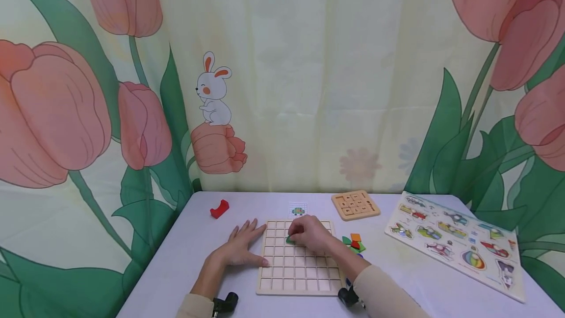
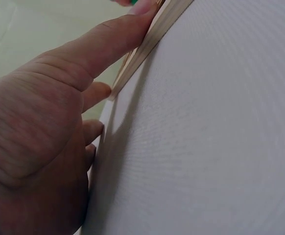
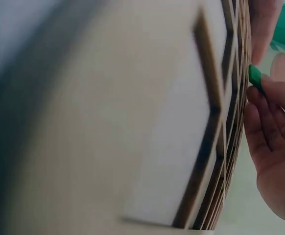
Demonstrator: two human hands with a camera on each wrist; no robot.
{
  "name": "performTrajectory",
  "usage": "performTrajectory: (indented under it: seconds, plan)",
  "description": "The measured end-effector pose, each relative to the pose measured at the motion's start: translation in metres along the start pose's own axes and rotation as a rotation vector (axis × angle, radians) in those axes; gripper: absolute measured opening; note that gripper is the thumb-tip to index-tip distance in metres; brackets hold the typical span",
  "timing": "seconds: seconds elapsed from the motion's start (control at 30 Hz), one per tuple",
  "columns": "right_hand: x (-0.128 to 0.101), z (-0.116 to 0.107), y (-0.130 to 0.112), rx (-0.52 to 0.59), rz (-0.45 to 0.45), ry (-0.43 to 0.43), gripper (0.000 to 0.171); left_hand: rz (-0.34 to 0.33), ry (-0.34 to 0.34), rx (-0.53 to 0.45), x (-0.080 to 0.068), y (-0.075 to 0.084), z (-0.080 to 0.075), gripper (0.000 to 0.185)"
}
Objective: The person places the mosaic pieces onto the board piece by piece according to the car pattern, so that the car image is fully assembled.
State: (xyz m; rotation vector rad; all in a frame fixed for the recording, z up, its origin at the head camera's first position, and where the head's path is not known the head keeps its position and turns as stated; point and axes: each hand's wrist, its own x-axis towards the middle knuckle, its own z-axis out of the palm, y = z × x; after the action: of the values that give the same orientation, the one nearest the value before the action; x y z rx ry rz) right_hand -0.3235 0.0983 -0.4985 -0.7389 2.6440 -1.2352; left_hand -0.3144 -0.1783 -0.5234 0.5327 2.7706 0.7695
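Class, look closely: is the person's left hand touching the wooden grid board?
Touching. In the left wrist view, the left hand has a fingertip pressed against the edge of the wooden grid board; the head view agrees.

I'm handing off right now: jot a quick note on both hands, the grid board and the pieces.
Left hand: flat on the table, fingers straight, thumb against the left edge of the wooden grid board, steadying it.
Right hand: pinches a green piece over the board's upper rows.
Done: no other piece shows in the grid.
Left: loose coloured pieces lie right of the board; a red piece sits far left; a pattern card lies behind the board.
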Motion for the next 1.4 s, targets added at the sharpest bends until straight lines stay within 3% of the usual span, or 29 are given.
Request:
performTrajectory:
  seconds: [0.3,0.83,1.03,1.17,1.4]
  plan:
    - [-0.002,0.004,-0.003,-0.112,-0.07,-0.004,0.006,-0.005,-0.007,-0.013,0.0,0.0,-0.001,0.112]
    - [-0.003,0.008,-0.003,-0.168,-0.037,-0.025,0.006,-0.009,-0.008,0.001,0.0,0.001,0.0,0.114]
    - [-0.009,0.0,-0.004,-0.158,-0.026,-0.045,0.016,-0.011,-0.01,-0.007,0.0,0.002,-0.001,0.114]
    - [-0.025,-0.012,-0.002,-0.114,-0.006,0.018,0.025,-0.016,-0.019,-0.008,-0.001,0.002,0.0,0.114]
    - [-0.061,-0.034,0.0,-0.131,0.009,0.222,0.025,-0.006,-0.001,-0.005,-0.001,0.002,0.0,0.114]
